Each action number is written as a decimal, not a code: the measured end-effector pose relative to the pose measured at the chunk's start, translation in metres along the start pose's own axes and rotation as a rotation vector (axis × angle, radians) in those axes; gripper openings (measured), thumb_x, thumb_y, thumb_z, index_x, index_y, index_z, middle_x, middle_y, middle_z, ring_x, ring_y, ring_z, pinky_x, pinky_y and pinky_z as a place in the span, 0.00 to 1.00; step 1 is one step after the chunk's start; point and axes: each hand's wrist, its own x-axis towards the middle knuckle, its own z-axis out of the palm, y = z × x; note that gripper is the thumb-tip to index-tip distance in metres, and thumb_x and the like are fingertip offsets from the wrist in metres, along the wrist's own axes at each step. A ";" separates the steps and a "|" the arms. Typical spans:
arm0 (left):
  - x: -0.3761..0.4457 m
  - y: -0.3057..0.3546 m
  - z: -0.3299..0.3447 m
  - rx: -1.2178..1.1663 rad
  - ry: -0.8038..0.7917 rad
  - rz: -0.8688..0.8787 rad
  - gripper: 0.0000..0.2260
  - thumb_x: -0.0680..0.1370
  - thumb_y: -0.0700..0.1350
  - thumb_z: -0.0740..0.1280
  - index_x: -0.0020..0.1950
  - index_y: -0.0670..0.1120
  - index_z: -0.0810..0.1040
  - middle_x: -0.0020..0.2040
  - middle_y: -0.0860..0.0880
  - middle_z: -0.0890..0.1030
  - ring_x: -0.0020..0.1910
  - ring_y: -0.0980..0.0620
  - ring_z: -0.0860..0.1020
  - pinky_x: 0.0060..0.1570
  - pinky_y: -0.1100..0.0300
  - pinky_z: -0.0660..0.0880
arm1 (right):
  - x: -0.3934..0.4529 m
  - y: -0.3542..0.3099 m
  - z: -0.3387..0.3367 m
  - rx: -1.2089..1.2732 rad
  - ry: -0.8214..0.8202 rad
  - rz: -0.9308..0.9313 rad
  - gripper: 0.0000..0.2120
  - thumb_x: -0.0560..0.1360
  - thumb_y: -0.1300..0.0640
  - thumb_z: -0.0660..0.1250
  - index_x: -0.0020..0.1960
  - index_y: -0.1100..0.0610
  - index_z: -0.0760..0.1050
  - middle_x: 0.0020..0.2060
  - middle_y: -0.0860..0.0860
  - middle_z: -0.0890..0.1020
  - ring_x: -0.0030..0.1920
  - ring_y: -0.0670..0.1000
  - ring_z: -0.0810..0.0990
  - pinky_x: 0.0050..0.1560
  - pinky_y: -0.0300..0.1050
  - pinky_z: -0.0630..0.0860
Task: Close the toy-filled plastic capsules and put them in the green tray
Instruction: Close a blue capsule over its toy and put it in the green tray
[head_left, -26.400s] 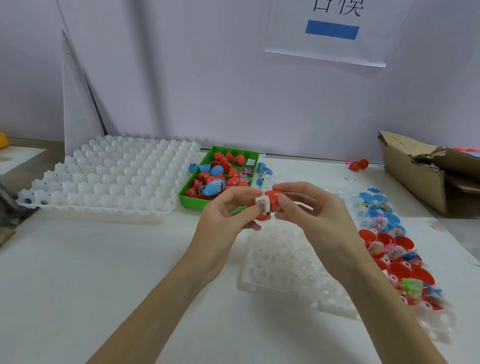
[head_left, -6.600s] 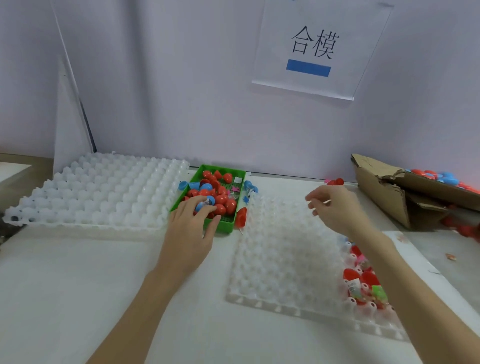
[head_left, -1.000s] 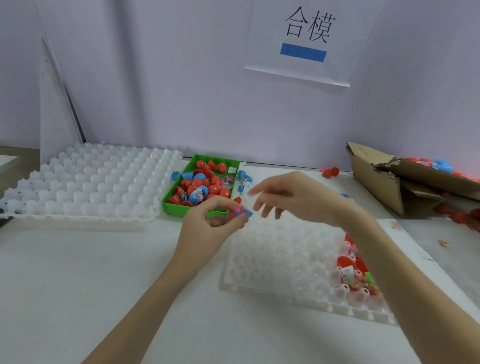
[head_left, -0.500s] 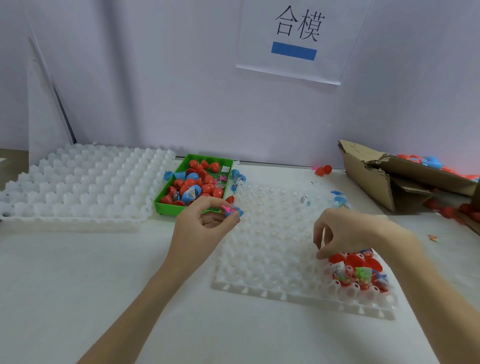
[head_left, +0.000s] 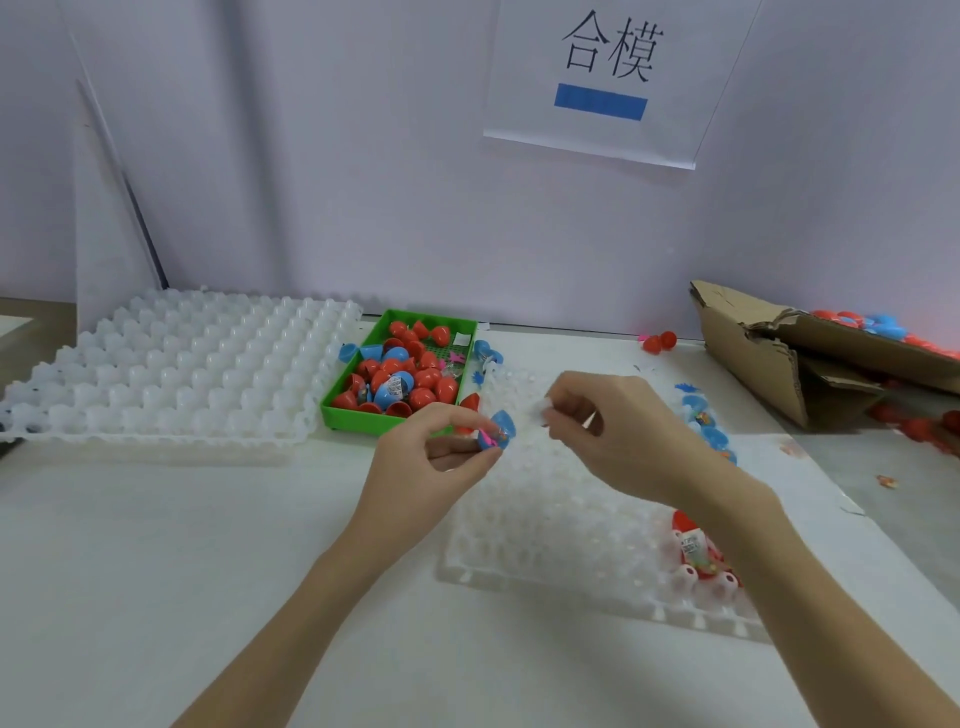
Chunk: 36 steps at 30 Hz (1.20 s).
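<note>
Here, in the head view, a blue capsule half with a pink toy inside is pinched between the thumb and fingertips of the left hand, just in front of the green tray. A small clear piece is held by the curled fingers of the right hand, close beside it, above the white cell tray. Red and blue capsules are heaped in the green tray. Open filled capsules are seated at the cell tray's right edge.
</note>
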 end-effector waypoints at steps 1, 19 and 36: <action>0.000 0.000 0.000 0.003 0.004 0.000 0.09 0.75 0.34 0.77 0.52 0.45 0.85 0.52 0.52 0.86 0.49 0.53 0.87 0.53 0.61 0.82 | 0.003 -0.004 0.006 -0.030 -0.008 -0.013 0.06 0.82 0.54 0.65 0.47 0.54 0.78 0.38 0.46 0.82 0.39 0.46 0.78 0.40 0.36 0.75; 0.000 0.001 0.001 0.066 0.031 0.012 0.15 0.75 0.35 0.77 0.62 0.41 0.86 0.56 0.48 0.86 0.52 0.52 0.87 0.58 0.57 0.83 | 0.004 -0.016 0.028 -0.104 0.025 -0.044 0.06 0.82 0.57 0.65 0.48 0.57 0.79 0.39 0.51 0.80 0.38 0.50 0.77 0.42 0.46 0.77; 0.002 0.001 -0.003 0.073 0.053 -0.001 0.06 0.75 0.37 0.78 0.49 0.40 0.83 0.48 0.47 0.85 0.45 0.50 0.87 0.48 0.58 0.84 | 0.007 -0.016 0.024 0.109 -0.014 0.311 0.13 0.86 0.54 0.55 0.56 0.52 0.78 0.41 0.42 0.81 0.41 0.43 0.80 0.38 0.32 0.72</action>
